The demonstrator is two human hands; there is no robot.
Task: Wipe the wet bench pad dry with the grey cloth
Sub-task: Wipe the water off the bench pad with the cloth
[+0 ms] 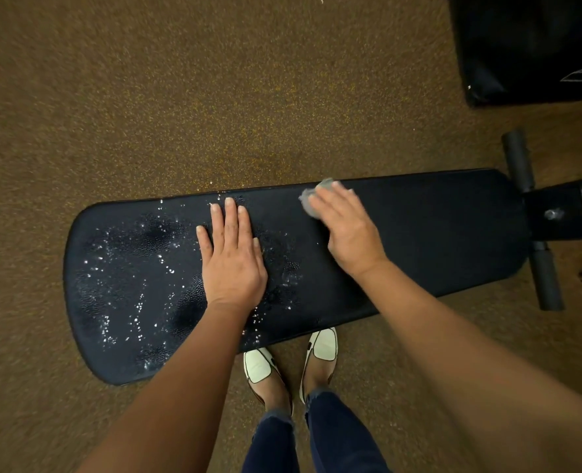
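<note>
A long black bench pad (pixel 436 233) lies across the view from left to right. Its left half glistens with many water droplets; its right half looks dull and free of drops. My left hand (pixel 231 257) lies flat on the pad near the middle, fingers straight and together. My right hand (pixel 345 227) presses a small grey cloth (pixel 311 196) onto the pad near its far edge. Most of the cloth is hidden under the fingers, and the hand is blurred.
Brown speckled floor (pixel 180 97) surrounds the bench. The bench's black frame with foam rollers (pixel 518 158) sticks out at the right end. A black padded object (pixel 528 46) stands at the top right. My feet in white shoes (pixel 258 367) stand at the pad's near edge.
</note>
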